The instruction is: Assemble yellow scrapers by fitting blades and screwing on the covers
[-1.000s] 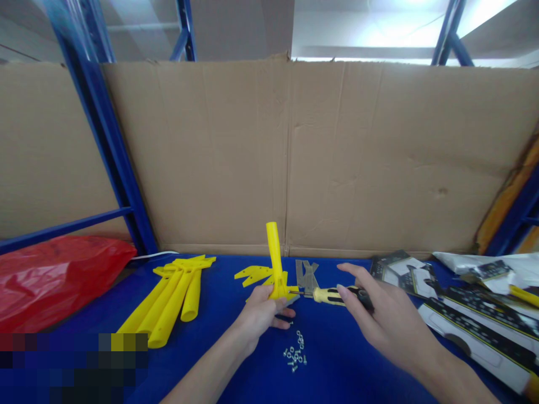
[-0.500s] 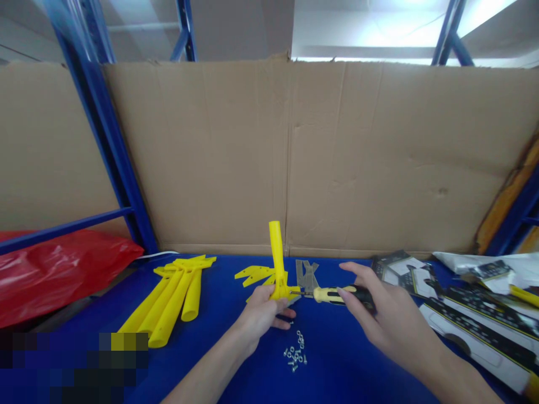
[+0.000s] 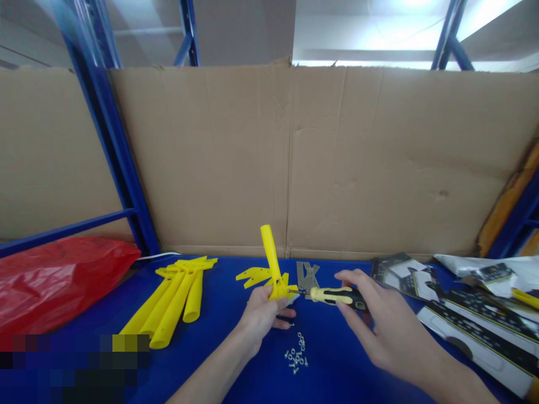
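Brown cardboard sheets (image 3: 210,157) stand behind a blue desk (image 3: 223,314), with a blue metal post (image 3: 105,129) at the left. Near the middle, the left hand (image 3: 261,311) has its fingers closed around the base of a yellow tubular part (image 3: 272,255), which tilts leftward above the desk. The right hand (image 3: 387,320) grasps a screwdriver with a cream-and-black handle (image 3: 330,295), index finger extended over it; the shaft points at the part's base, though the tip's exact seat is too small to tell. Small silvery screws and nuts (image 3: 295,357) lie nearer the person, flat yellow pieces (image 3: 255,275) and thin grey strips (image 3: 310,279) farther back, more yellow tubular parts (image 3: 170,311) leftward.
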### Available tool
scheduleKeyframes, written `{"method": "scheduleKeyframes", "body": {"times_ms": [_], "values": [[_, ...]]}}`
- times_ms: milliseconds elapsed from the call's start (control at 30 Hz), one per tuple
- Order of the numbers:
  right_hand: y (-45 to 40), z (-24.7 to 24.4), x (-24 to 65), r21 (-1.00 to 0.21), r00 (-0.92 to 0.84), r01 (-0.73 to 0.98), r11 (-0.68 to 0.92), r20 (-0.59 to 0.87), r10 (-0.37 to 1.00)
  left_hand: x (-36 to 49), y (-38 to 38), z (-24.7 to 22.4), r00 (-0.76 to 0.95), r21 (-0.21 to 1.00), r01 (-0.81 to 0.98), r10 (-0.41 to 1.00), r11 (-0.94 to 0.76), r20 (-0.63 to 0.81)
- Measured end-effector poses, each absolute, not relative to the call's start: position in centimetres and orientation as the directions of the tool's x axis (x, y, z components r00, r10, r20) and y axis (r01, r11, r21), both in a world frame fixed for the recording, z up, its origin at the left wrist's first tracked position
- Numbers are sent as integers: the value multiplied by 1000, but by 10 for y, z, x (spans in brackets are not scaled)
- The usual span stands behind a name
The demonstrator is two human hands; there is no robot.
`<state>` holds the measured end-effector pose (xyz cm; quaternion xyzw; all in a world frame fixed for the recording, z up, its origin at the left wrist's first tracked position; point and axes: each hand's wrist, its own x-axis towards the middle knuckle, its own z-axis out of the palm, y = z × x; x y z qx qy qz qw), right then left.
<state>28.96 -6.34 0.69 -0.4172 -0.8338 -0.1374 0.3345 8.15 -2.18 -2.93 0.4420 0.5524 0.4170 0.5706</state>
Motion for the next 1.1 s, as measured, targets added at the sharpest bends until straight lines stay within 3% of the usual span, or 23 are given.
{"method": "scheduleKeyframes", "body": {"times_ms": [233,433,700,867,1100], "values": [[-59,9,289,37,-417,814,580,731,540,83,-22,-28,37,964,74,965,255,-259],[-61,13,292,-10,-379,834,552,717,585,83,-22,-29,60,969,85,970,232,-238],[-66,11,291,-85,-447,770,633,637,629,78,-20,-30,48,975,86,977,205,-210],[-65,9,291,-10,-577,669,743,623,528,75,-19,-30,12,973,96,977,209,-211],[-63,10,290,-7,-562,683,730,634,531,73,-17,-31,-9,977,78,980,197,-197]]}}
